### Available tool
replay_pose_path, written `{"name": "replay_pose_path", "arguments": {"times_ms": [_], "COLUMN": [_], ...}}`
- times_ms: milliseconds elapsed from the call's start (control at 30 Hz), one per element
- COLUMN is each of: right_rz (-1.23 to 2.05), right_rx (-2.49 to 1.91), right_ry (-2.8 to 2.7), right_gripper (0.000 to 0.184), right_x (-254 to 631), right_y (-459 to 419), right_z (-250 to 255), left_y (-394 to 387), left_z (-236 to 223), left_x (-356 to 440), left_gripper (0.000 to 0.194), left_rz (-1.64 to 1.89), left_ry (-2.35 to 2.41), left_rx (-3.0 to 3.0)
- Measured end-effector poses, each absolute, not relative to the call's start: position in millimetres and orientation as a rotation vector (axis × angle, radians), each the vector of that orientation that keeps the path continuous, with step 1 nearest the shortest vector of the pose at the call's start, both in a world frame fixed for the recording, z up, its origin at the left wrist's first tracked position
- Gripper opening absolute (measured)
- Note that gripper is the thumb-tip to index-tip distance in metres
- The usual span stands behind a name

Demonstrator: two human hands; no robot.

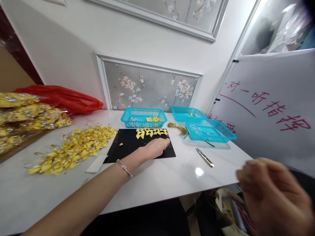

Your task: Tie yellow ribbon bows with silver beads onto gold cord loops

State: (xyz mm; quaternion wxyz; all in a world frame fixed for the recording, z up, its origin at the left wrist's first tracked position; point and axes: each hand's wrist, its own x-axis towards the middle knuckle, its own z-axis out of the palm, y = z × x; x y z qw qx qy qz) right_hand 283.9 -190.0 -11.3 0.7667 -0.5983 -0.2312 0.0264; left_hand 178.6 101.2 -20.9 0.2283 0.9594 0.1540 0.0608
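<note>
Fingers narrowed, the left hand [155, 148] works on the flat black mat [123, 151], beside small yellow ribbon bows [140, 134]; near right, the blurred right hand [275, 196] curls. I cannot tell whether either holds anything. Such bows call for light pinching.

White board [268, 111] at 3 o'clock bears red handwritten Chinese chars. [270, 106] reading "对一听指挥", w/ partial 2nd line [221, 124] illegible at board's approx. 8 o'clock.

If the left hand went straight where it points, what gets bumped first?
Probably the bunch of gold strings, with a blue basket close behind. The left hand might pass above them; its height is unclear.
</note>
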Motion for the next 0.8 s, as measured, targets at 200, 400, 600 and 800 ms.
{"name": "replay_pose_path", "arguments": {"times_ms": [200,400,600,800], "right_rz": [0.365,0.4,0.322,-0.008], "right_rx": [-1.366,-1.249,-1.109,-1.143], "right_ry": [-0.914,-1.074,-1.187,-1.369], "right_gripper": [0.026,0.021,0.012,0.021], "right_x": [257,218,180,166], "right_y": [-114,-72,-56,-55], "right_z": [-18,-13,-8,-6], "left_y": [70,30,10,1], "left_z": [-1,8,7,5], "left_x": [138,69,39,37], "left_gripper": [0.016,0.015,0.01,0.013], "left_rz": [0.454,0.63,0.719,0.708], "left_ry": [0.448,0.529,0.553,0.567], "left_rx": [2.192,1.809,1.436,1.302]}}
